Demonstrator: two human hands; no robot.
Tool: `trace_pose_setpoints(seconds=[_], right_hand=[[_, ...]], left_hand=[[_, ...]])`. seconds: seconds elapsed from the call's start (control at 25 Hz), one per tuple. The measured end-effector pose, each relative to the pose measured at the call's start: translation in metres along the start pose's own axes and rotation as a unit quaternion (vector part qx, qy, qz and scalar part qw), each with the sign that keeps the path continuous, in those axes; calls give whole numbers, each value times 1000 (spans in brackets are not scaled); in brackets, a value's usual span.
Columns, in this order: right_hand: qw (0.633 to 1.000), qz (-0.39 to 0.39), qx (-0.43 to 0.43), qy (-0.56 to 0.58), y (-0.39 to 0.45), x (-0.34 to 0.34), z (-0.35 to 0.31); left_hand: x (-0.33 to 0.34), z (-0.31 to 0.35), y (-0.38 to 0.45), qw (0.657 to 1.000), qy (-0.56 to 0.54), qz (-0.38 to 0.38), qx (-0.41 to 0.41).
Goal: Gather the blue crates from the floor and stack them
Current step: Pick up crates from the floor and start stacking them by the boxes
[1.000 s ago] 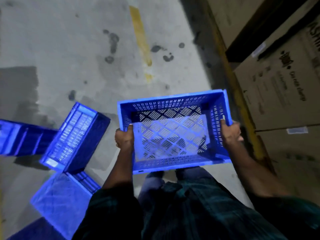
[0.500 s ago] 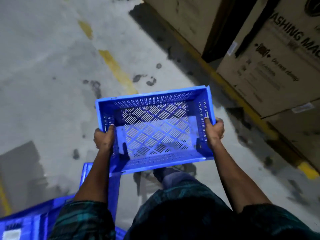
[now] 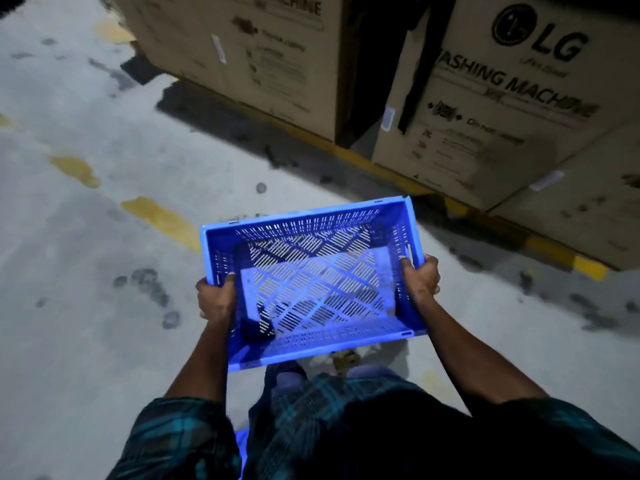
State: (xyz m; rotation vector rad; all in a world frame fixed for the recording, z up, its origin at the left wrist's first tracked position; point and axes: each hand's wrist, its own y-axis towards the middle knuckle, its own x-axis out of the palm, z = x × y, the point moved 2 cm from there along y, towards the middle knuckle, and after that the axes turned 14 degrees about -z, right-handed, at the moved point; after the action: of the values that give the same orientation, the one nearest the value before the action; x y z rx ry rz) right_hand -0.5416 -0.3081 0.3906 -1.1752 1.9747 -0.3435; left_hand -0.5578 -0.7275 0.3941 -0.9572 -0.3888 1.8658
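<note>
- A blue crate [image 3: 313, 282] rides level above the concrete floor [image 3: 86, 306], long axis spanning between both hands.
- Left hand [image 3: 215, 299] and right hand [image 3: 420, 280] each grip one short-end wall, equally near.

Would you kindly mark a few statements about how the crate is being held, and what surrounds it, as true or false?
1. Both hands grip the blue crate, the left hand on one short side and the right hand on the other. True.
2. The crate holds folded cloth. False: it is empty, and the floor shows through its slotted bottom.
3. Cardboard boxes printed "WASHING MACHINE" stand ahead of the person. True.
4. The crate rests on the floor. False: it is held up in the air, in front of the person's body.
5. The crate is upside down. False: its open side faces up.
</note>
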Motion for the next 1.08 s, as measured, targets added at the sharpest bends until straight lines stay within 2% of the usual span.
trace_pose_setpoints(seconds=[0.2,0.36,0.56,0.68,0.84,1.08], right_hand=[[993,86,68,47,4,10,1],[977,147,126,91,18,13,12],[965,161,170,120,86,15,34],[965,142,176,130,146,38,64],[966,119,161,162,239,82,125],[966,109,162,168,360,152,174]], left_hand=[[39,58,67,987,95,-123,35],[89,104,98,966,174,-174,83],[184,136,146,941,243,-214,97],[249,130,193,935,268,-204,116],[333,99,272,929,270,-228,107],[416,47,401,931,272,-225,91]])
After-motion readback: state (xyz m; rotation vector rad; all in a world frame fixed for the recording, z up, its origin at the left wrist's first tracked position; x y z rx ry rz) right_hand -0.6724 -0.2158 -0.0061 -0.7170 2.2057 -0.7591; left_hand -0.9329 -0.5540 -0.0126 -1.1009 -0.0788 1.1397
